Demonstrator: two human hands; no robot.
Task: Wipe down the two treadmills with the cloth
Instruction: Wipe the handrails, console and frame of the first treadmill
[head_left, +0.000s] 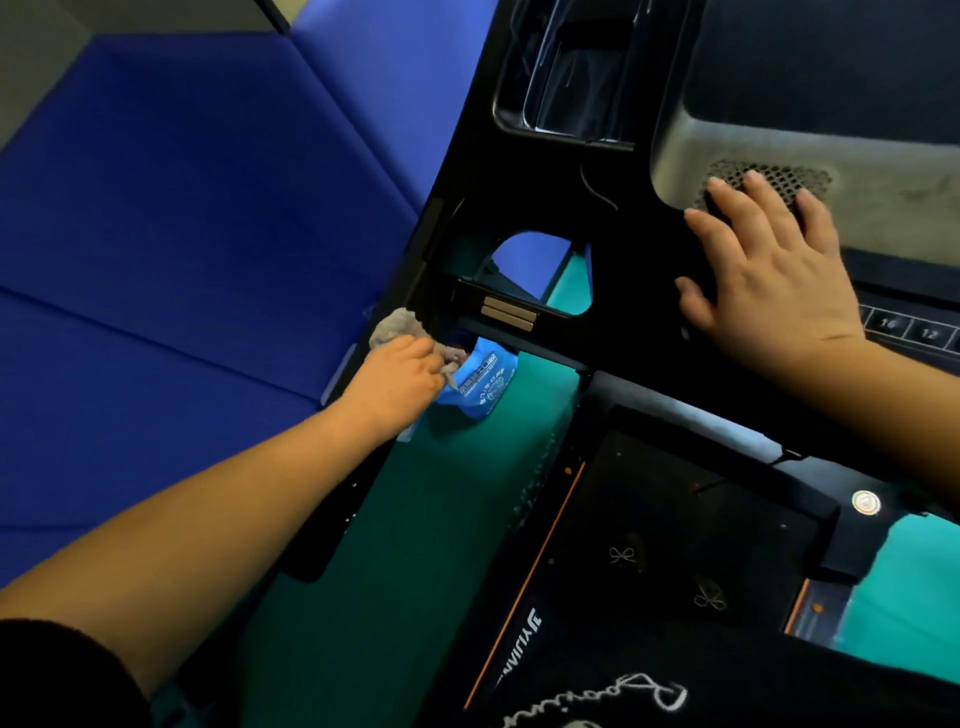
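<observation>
Blue mats (182, 234) spread wide to the left of the left hand (400, 379), flat and open, so that side gives the arm free room. To the right of that hand rises the black frame of the treadmill (623, 322), its outer edge running diagonally up and away. The left hand's fingers are curled tight round the cloth (395, 325), a grey-beige wad pressed against that outer edge where a crossbar meets it.

Below and to the right of the left forearm a strip of teal floor (415, 519) runs between the frame's side rail and the deck (649, 545), which has an orange line along its near edge.

The right hand (769, 275) lies flat on the console, fingers straight and spread, gripping nothing. Its fingertips reach onto a grey panel (883, 156) with a honeycomb grille. Up and left of them sits a recessed tray (561, 78).

A blue packet (483, 379) with white print sits just right of the left hand's fingers, under the crossbar, crowding that gap. Two metal strips (509, 312) are set in the crossbar just above the packet. Number keys (904, 327) show just right of the right wrist.
</observation>
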